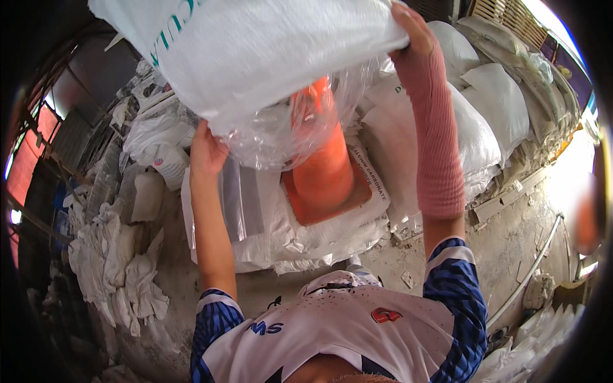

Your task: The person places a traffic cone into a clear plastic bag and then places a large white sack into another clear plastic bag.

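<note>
Both my hands hold a large white woven sack up in front of me; it bears green lettering. My left hand pinches its lower left edge. Higher up, my right hand grips the right edge, with a pink ribbed sleeve on that forearm. Below the sack, clear plastic film hangs crumpled against an orange traffic cone, whose tip is hidden. The cone stands on printed white sacks stacked before me. Left of it lie flat clear plastic sheets.
Plump white sacks are piled at the right. Loose crumpled sacks cover the floor at the left. A pale pole lies along the concrete floor on the right, near more folded sacks.
</note>
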Motion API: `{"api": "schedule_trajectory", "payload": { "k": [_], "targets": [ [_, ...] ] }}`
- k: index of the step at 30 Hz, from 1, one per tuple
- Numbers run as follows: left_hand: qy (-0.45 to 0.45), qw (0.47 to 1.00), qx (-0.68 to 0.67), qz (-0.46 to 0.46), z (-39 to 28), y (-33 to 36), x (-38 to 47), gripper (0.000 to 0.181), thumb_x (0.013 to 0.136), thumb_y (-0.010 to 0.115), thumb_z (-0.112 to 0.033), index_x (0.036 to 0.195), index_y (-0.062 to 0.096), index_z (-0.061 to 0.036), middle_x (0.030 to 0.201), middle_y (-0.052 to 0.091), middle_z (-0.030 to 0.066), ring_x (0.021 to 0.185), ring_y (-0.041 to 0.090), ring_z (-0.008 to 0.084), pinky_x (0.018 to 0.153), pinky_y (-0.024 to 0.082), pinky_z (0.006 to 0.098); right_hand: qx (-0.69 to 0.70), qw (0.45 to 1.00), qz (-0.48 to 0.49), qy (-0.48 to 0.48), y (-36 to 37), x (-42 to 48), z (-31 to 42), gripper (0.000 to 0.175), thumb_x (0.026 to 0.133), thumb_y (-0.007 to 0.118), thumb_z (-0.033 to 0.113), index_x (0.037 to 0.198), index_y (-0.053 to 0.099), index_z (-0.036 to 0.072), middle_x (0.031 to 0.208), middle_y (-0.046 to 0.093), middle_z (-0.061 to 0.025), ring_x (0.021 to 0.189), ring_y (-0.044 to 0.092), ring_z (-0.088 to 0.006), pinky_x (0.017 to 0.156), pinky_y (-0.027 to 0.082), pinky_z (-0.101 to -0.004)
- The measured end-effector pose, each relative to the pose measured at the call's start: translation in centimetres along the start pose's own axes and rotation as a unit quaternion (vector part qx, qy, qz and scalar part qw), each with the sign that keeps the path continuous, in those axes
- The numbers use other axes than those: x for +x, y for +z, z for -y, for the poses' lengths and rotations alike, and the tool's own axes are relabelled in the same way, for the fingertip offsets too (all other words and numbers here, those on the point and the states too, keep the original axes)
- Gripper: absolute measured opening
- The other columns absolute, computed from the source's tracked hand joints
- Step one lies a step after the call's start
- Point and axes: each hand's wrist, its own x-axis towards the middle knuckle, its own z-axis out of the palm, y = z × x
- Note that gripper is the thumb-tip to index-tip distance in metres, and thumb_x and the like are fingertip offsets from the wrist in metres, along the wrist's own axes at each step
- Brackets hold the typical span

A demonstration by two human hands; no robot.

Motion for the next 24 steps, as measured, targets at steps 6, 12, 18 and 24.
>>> {"api": "schedule_trajectory", "payload": {
  "k": [6,12,18,24],
  "targets": [
    [0.077,0.904,-0.143,0.395,-7.1,-4.6,-9.2,0.038,0.085,0.036,-0.003,0.123,0.04,-0.0007,0.129,0.042,0.015,0.12,0.04,0.0318,0.092,0.041,0.0437,0.198,0.957,0.208,0.035,9.8,1.7,2.4,0.034,0.086,0.047,0.024,0.106,0.052,-0.002,0.102,0.059,-0.0115,0.094,0.057,-0.0221,0.079,0.047,-0.0315],
    [0.341,0.873,0.322,0.134,-8.2,-1.6,-16.7,0.06,0.074,0.052,0.015,0.122,0.023,-0.0034,0.138,0.026,0.0145,0.121,0.038,0.0283,0.088,0.044,0.0361,0.298,0.912,0.277,0.048,17.0,1.5,6.0,0.027,0.08,0.043,0.012,0.101,0.051,-0.002,0.099,0.056,-0.0107,0.103,0.052,-0.025,0.09,0.041,-0.039],
    [0.47,0.794,0.359,-0.14,-7.8,-7.8,-26.0,0.04,0.079,0.051,0.007,0.116,0.039,-0.0021,0.119,0.046,0.0087,0.105,0.049,0.0182,0.085,0.044,0.0328,-0.296,0.913,0.278,-0.036,21.6,-9.2,7.7,0.047,0.078,0.061,0.011,0.12,0.041,0.008,0.115,0.047,-0.0096,0.108,0.05,-0.0243,0.092,0.04,-0.0458],
    [0.277,0.938,0.132,-0.158,-6.3,-11.6,-38.9,0.037,0.084,0.054,-0.012,0.12,0.045,-0.0066,0.113,0.052,0.0045,0.102,0.05,0.017,0.084,0.043,0.031,-0.636,0.725,0.135,-0.226,16.0,-21.1,1.0,0.051,0.072,0.066,0.033,0.107,0.047,0.002,0.088,0.061,-0.0157,0.08,0.06,-0.032,0.068,0.048,-0.0386]
  ]
}}
